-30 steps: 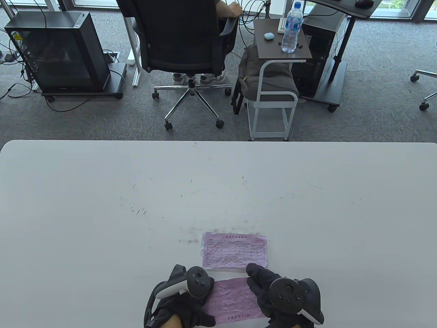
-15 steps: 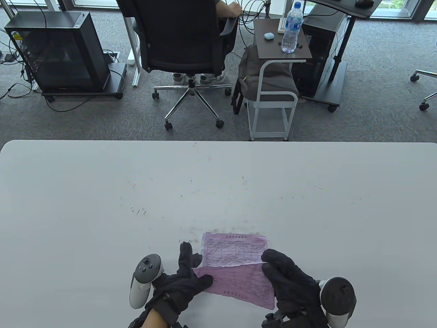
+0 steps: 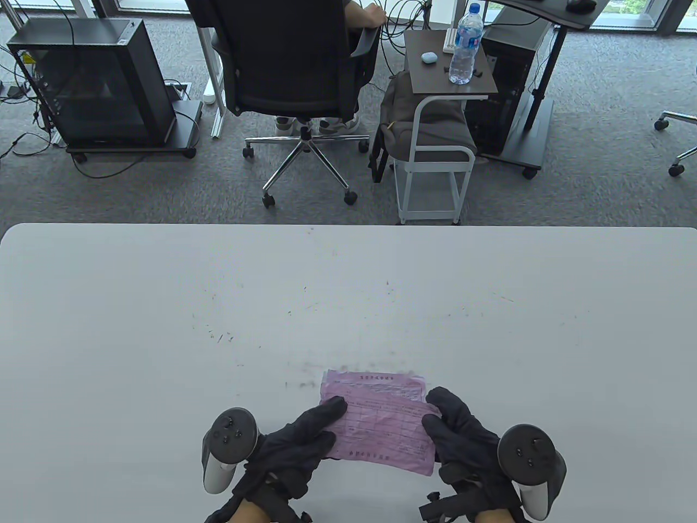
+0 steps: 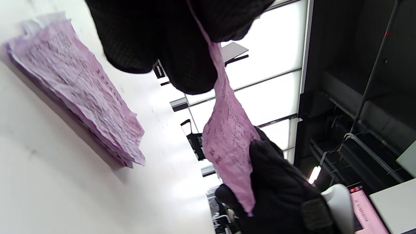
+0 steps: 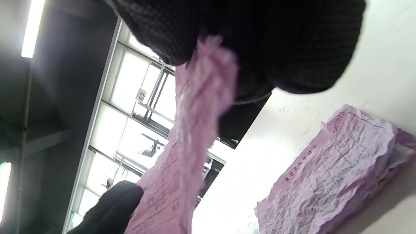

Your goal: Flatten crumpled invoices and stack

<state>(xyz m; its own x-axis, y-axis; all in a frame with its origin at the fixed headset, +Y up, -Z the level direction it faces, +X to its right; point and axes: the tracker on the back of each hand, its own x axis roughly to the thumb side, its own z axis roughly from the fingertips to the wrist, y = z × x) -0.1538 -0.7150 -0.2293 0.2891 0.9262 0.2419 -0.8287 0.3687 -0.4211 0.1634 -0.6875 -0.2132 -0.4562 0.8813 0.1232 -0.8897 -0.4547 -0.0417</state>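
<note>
A thin pink invoice (image 3: 384, 433), wrinkled all over and printed with a faint ruled table, hangs stretched between two hands in black knitted gloves above the near edge of the smooth white table (image 3: 163, 305). The left hand (image 3: 294, 447) pinches the sheet's left edge between thumb and fingers, and the right hand (image 3: 463, 436) pinches its right edge the same way; in both wrist views the paper disappears up into the dark fabric, so the exact fingertips that meet on it cannot be made out. Seen from the wrists, the sheet is clear of the table, slack and slightly twisted along its length. Under and just beyond it lies a stack of pink invoices (image 3: 375, 384), flat on the table, its edges ragged and wavy, each layer creased like tissue; the held sheet covers the stack's near part in the table view. A rounded grey and black tracker (image 3: 228, 444) sits on the back of the left hand, another (image 3: 528, 460) on the right, and both wrists are cut off at the bottom edge.
</note>
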